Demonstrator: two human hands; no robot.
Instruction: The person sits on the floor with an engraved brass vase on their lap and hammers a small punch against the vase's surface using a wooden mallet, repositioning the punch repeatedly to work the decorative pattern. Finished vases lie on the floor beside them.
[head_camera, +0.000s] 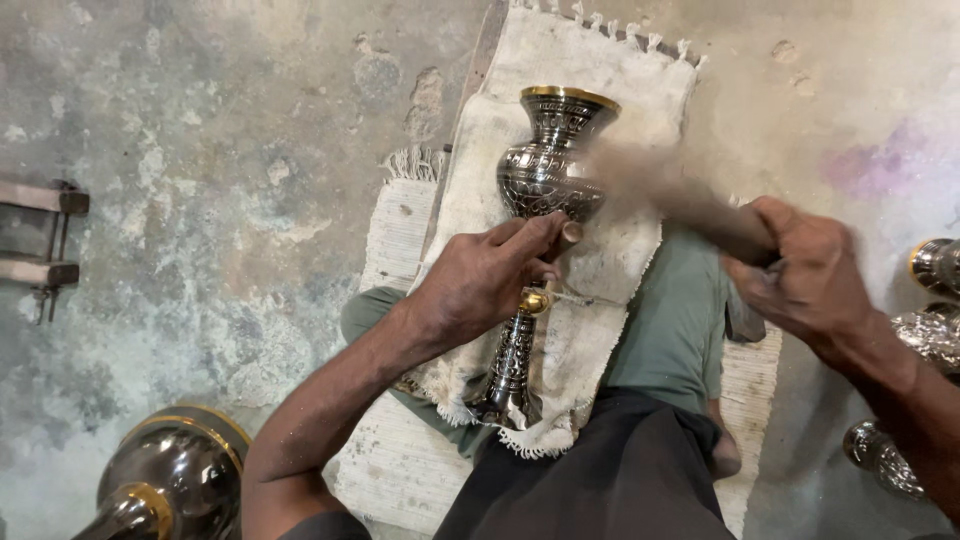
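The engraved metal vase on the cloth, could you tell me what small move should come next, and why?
Probably another light tap: the left hand presses a small tool onto the vase, and the right hand swings a blurred mallet toward it.

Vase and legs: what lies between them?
Head view: a white fringed cloth lies between the vase and the legs.

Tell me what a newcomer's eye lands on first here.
At centre, an engraved silver-coloured metal vase with a gold rim lies on a frayed white cloth across the person's lap. The left hand steadies its narrow neck and holds a small tool against it, while the right hand grips a wooden mallet, blurred with motion, beside the vase's body. More shiny metalware sits at the lower left corner and the right edge.
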